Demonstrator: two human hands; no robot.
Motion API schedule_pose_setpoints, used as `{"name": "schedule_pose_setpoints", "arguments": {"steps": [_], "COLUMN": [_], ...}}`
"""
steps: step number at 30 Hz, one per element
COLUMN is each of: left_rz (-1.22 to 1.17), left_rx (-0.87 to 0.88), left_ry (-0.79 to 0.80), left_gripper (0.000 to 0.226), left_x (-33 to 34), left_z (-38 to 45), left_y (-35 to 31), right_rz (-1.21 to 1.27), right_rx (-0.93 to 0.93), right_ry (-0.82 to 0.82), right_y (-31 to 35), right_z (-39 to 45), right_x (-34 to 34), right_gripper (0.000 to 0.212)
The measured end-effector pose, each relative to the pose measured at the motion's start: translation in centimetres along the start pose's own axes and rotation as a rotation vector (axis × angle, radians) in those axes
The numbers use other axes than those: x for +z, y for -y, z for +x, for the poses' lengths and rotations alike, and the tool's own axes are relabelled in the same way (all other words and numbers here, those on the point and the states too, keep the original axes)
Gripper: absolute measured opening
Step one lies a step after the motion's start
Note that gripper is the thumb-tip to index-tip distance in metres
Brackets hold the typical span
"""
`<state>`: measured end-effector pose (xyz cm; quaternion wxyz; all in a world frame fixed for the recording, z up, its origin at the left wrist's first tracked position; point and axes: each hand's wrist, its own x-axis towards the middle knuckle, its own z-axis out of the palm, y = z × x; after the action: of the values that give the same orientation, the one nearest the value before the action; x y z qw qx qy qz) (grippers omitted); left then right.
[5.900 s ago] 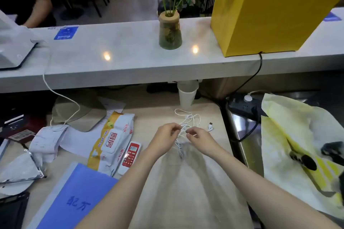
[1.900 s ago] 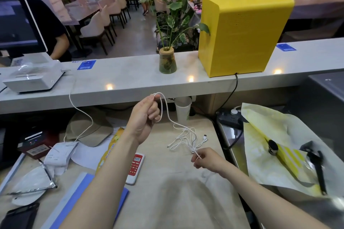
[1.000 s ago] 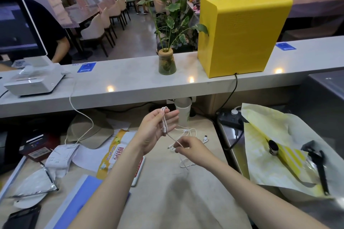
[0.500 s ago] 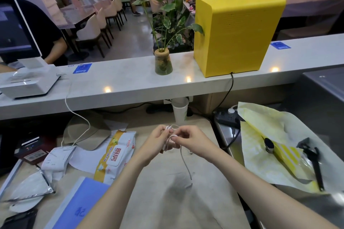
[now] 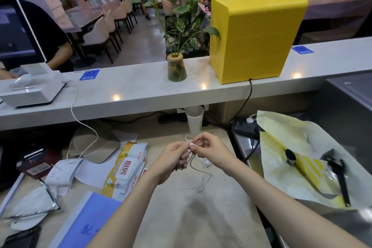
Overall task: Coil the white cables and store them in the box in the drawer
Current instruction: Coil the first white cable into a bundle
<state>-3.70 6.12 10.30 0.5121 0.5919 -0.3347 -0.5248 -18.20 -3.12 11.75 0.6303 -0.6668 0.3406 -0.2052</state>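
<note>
Glossy pale stone counter, matt beige worktop, crinkled yellow paper, smooth white cable

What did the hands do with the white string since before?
The left hand came down from up high and the right hand rose to meet it. Both now pinch the white cable, mostly gathered into loops, its tail dangling. The paper cup and wipes pack stayed put.

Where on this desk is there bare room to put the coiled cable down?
Bare wood lies in front of both hands, between the blue folder and the yellow paper. The left is crowded: wipes pack, receipts, a face mask. The left hand and right hand hold the white cable.
</note>
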Motion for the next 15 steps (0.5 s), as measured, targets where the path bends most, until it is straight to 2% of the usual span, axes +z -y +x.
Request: {"name": "schedule_pose_setpoints", "arguments": {"steps": [4,7,15], "left_rz": [-0.095,-0.177,-0.411], "left_rx": [-0.010,-0.004,0.033], "left_ry": [0.033,0.048,0.021], "left_gripper": [0.027,0.026,0.028], "left_x": [0.0,-0.1,-0.8], "left_z": [0.0,-0.1,0.3], "left_y": [-0.4,-0.7,-2.0], "right_rz": [0.032,0.033,-0.050], "right_rx": [0.008,0.032,0.137], "right_ry": [0.055,0.106,0.205], "right_y": [-1.1,-1.8,-3.5], "right_z": [0.1,0.0,-1.0], "right_x": [-0.4,-0.5,-0.1], "right_gripper": [0.022,0.007,0.014]}}
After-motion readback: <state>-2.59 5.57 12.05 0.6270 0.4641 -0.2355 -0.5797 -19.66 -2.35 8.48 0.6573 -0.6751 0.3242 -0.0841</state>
